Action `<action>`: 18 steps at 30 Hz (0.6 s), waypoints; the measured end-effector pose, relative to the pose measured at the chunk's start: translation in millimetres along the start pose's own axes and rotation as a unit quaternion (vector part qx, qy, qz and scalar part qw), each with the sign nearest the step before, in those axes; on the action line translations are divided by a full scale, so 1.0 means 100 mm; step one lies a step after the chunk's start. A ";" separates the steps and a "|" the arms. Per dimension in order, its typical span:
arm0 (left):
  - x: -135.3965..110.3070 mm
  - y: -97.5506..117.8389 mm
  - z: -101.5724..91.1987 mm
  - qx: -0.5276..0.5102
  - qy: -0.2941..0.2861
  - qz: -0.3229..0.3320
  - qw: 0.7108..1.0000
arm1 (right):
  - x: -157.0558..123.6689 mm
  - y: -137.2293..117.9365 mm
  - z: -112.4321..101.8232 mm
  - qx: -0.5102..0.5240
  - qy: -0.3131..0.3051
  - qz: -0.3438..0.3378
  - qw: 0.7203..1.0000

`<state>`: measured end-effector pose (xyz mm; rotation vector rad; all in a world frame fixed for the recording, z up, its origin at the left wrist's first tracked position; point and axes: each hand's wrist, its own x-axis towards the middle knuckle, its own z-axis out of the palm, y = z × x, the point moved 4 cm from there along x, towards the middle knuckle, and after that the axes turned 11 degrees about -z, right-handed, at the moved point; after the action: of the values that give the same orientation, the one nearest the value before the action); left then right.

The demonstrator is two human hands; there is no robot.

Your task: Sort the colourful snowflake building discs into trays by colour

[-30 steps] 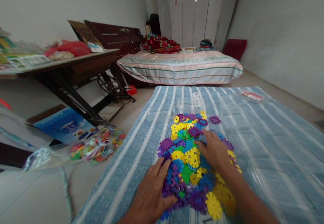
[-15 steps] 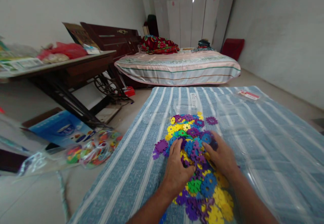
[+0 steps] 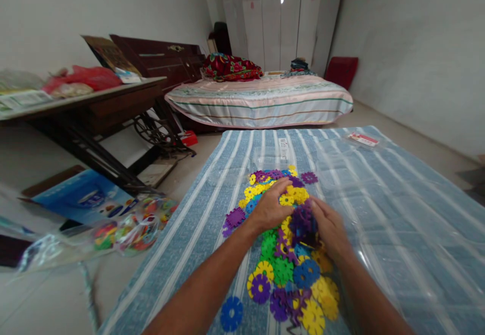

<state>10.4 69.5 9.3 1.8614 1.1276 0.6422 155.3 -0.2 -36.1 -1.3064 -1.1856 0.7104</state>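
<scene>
A loose heap of notched plastic discs [image 3: 282,269], in purple, yellow, green and blue, lies on the striped cloth. My left hand [image 3: 270,208] reaches over the heap's far half, fingers stretched out and touching the discs. On the right side, my right hand [image 3: 329,226] rests against the heap, fingers extended beside some purple discs [image 3: 303,221]. Yellow discs [image 3: 299,194] show between the two hands. A blue disc [image 3: 224,316] lies apart near the left forearm, and a purple disc [image 3: 309,177] sits beyond the right hand. Some fingertips are hidden among the discs.
Clear plastic sheeting [image 3: 379,208] covers the right of the striped cloth [image 3: 197,234], with a red-and-white labelled packet [image 3: 362,139] at the far edge. A bed [image 3: 261,105] stands beyond. Left are a treadle table [image 3: 113,90], a blue box [image 3: 87,196] and bagged toys [image 3: 138,231].
My left hand has moved forward across the heap. Discs have shifted: yellow ones now show between the hands, more green shows, and the blue disc is visible near the left forearm.
</scene>
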 end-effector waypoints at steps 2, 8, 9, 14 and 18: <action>0.02 0.02 -0.13 0.039 0.002 0.003 0.999 | -0.05 -0.05 -0.02 -0.033 -0.008 -0.037 0.999; 0.10 -0.16 -0.43 0.186 0.044 -0.024 0.981 | -0.56 -0.15 -0.08 -0.217 -0.059 -0.158 0.962; 0.14 -0.20 -0.44 0.212 0.046 -0.033 0.976 | -0.68 -0.14 -0.07 -0.252 -0.074 -0.177 0.949; 0.37 -0.28 -0.36 0.323 0.035 -0.111 0.939 | -1.17 0.03 0.13 -0.374 -0.128 -0.240 0.887; 0.50 -0.25 -0.22 0.387 0.036 -0.131 0.912 | -1.19 0.11 0.27 -0.415 -0.113 -0.238 0.871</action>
<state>5.2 128.6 -1.0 2.2660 1.8247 0.0900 96.5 -97.9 -80.1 -1.5287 -2.0471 -0.0546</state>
